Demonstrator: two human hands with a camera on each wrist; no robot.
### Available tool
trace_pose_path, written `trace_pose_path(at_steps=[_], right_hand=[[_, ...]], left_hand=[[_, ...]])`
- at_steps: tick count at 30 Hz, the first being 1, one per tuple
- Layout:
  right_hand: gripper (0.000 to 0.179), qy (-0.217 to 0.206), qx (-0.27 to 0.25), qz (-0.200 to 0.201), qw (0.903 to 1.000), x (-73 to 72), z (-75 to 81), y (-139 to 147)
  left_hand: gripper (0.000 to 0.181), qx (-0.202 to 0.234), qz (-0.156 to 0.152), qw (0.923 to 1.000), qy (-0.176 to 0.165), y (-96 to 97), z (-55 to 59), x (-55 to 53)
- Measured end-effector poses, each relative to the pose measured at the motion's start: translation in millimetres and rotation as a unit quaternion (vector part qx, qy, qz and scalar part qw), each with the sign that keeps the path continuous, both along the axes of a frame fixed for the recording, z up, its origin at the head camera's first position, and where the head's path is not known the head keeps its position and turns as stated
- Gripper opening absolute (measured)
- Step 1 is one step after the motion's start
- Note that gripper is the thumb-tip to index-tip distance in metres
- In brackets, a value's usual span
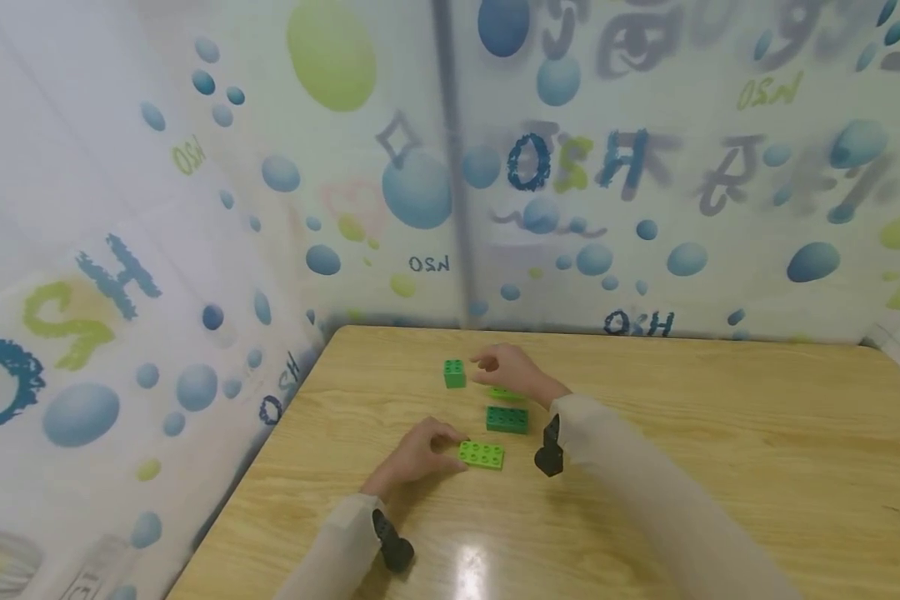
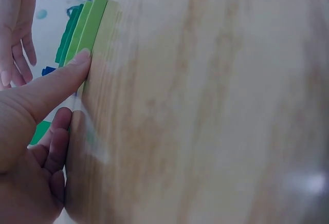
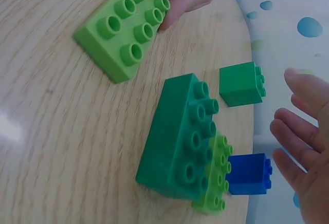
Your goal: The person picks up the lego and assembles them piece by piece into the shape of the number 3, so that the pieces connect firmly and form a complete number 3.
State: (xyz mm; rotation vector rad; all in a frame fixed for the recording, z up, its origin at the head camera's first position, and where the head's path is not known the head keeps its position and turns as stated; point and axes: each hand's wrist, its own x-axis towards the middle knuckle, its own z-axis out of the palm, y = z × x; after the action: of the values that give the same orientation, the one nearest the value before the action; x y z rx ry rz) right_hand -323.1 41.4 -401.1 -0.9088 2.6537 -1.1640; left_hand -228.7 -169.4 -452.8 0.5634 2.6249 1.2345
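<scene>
Left hand [image 1: 417, 454] touching light green eight-stud plastic brick [image 1: 482, 454] on wooden table [image 1: 720, 433], fingertips at its end. Right hand [image 1: 512, 369] released, fingers relaxed above small green four-stud brick [image 1: 454, 373] and dark green eight-stud brick [image 1: 507, 419].

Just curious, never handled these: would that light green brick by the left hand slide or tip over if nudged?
Probably slide: the light green brick lies low and flat on the smooth wooden table. It looks like rigid plastic, likely light. The left hand touches its end; the studs should give grip.
</scene>
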Motion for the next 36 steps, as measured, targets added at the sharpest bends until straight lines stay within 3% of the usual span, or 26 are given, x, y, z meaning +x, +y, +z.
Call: trace_pose_path(at_steps=[12,18,23,36], right_hand=[[0.042,0.001,-0.022,-0.024,0.9995,-13.8,-12.4,-22.0],[0.045,-0.024,-0.052,-0.047,0.9972,-18.5,-19.6,-24.5],[0.046,-0.032,-0.074,-0.043,0.9958,-22.3,-23.4,-28.7],[0.046,-0.066,-0.082,-0.054,0.9930,-25.8,-35.4,-42.5]], left_hand=[[0.033,0.003,-0.008,0.9997,0.021,2.0,-1.0,-0.6],[0.034,0.006,-0.012,0.9994,0.033,4.5,-2.0,-1.9],[0.033,0.007,-0.005,0.9995,0.032,4.6,-1.0,-1.8],[0.032,0.010,-0.010,0.9990,0.041,0.4,-3.8,-0.6]])
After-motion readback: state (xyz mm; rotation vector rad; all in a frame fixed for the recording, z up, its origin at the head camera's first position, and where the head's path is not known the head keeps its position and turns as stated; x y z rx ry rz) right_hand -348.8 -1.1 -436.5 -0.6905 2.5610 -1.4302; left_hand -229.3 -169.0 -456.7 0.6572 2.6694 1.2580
